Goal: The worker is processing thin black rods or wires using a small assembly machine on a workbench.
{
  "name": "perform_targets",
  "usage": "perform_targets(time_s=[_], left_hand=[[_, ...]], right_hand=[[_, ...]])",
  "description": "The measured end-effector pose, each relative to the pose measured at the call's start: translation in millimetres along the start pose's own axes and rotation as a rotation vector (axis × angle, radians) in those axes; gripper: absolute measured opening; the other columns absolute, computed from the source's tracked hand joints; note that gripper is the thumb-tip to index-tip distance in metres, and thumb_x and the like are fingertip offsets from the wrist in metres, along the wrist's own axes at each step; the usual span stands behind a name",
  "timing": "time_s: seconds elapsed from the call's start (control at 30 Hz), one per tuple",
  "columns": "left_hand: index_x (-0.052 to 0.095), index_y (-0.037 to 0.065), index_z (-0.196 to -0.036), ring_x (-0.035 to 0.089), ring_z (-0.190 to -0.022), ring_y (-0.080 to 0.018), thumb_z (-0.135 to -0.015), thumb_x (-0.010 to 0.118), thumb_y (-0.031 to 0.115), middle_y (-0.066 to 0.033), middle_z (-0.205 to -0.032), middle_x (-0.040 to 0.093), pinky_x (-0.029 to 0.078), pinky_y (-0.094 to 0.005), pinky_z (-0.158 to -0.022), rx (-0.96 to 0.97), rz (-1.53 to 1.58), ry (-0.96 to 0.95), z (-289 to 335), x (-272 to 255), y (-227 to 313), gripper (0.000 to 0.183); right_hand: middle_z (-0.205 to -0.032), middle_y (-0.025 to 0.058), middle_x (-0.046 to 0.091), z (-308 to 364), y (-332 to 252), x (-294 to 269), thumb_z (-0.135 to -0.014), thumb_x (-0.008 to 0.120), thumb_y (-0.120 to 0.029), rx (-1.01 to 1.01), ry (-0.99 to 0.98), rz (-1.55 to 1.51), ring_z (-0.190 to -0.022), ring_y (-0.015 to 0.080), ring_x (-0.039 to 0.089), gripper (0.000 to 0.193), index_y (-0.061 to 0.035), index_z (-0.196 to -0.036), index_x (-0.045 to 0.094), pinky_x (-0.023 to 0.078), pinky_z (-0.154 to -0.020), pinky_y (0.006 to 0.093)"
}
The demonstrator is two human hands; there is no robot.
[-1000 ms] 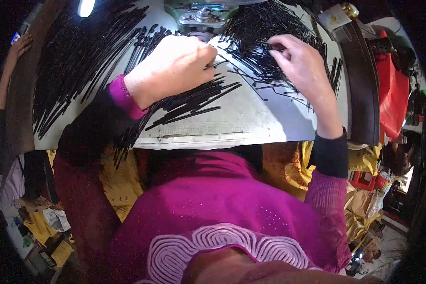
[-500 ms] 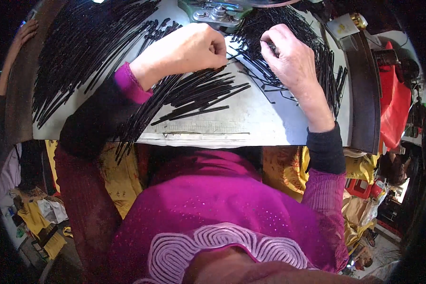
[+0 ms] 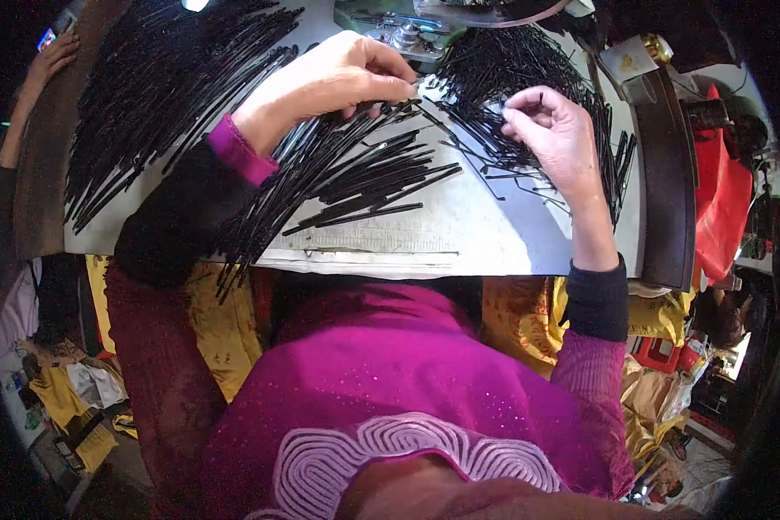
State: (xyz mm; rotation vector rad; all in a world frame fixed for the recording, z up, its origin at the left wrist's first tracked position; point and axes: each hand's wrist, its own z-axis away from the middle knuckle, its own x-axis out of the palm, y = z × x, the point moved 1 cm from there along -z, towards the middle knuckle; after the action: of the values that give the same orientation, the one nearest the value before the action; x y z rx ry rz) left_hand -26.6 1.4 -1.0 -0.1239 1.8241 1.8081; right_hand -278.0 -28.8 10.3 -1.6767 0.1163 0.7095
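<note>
My left hand [image 3: 334, 78] is over the table in front of a small machine [image 3: 406, 36] with a metal fixture on a green base. Its thumb and forefinger are pinched close together; what lies between them is too small to make out. Under it, slender black rods [image 3: 368, 169] lie fanned on the white tabletop. My right hand [image 3: 556, 139] hovers at the edge of a heap of thin black pieces [image 3: 511, 65], some with bent ends. Its fingertips are drawn together, and whatever they hold is not discernible.
A large pile of black rods [image 3: 165, 87] covers the table's left. A dark wooden edge [image 3: 672, 186] bounds the right side, with a red cloth or bag [image 3: 721, 204] beyond. Another person's hand [image 3: 56, 54] shows at the far left. Yellow sacks [image 3: 221, 325] are below the table.
My right hand has come down and slightly right, away from the top of the heap. The left hand's fingers have straightened toward the machine.
</note>
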Motion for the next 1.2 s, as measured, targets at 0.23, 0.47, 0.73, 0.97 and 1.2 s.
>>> perform_targets(time_s=[0.23,0.47,0.73,0.97,1.2], left_hand=[[0.063,0.001,-0.096,0.049,-0.051,-0.0027,-0.081,0.061,0.024,0.0002,-0.065,0.058,0.036,-0.0165,-0.042,-0.041,0.06,-0.014,0,-5,-1,0.027],[0.063,0.002,-0.095,0.053,-0.054,-0.0034,-0.081,0.061,0.021,0.0,-0.072,0.06,0.038,-0.0154,-0.042,-0.053,0.219,-0.031,-2,-1,-1,0.022],[0.06,0.004,-0.096,0.051,-0.057,-0.0006,-0.08,0.064,0.022,0.0019,-0.074,0.059,0.034,-0.013,-0.045,-0.078,0.388,0.04,0,-5,-6,0.025],[0.062,0.01,-0.09,0.05,-0.055,0.0011,-0.08,0.064,0.022,0.005,-0.072,0.059,0.033,-0.0124,-0.045,-0.099,0.452,0.08,-4,-10,-16,0.016],[0.063,0.01,-0.09,0.05,-0.055,0.0016,-0.081,0.064,0.021,0.0056,-0.072,0.059,0.033,-0.0119,-0.046,-0.125,0.464,0.098,-4,-9,-13,0.014]], right_hand=[[-0.067,0.0035,0.063,2,-18,-15,-0.076,0.063,-0.007,-0.036,-0.162,0.41,-0.058,0.0066,0.056,0.011,-0.0001,-0.084,0.065,0.044,-0.055,0.0202],[-0.072,0.0047,0.064,-2,-32,18,-0.078,0.065,-0.008,-0.07,0.033,-0.324,-0.059,0.0078,0.059,0.012,0.0004,-0.086,0.065,0.049,-0.055,0.0197],[-0.072,0.0009,0.063,-12,-22,54,-0.078,0.063,-0.005,-0.097,-0.062,-0.181,-0.06,0.0041,0.054,0.012,0.001,-0.089,0.064,0.044,-0.055,0.0177],[-0.069,0.0052,0.062,-10,-22,55,-0.084,0.051,-0.01,-0.044,-0.192,-0.17,-0.048,0.0051,0.051,0.025,0.001,-0.106,0.057,0.041,-0.043,0.0194],[-0.068,0.0061,0.061,-12,-25,52,-0.084,0.049,-0.008,0.021,-0.215,-0.219,-0.044,0.0054,0.048,0.028,0.0029,-0.109,0.055,0.04,-0.042,0.0188]])
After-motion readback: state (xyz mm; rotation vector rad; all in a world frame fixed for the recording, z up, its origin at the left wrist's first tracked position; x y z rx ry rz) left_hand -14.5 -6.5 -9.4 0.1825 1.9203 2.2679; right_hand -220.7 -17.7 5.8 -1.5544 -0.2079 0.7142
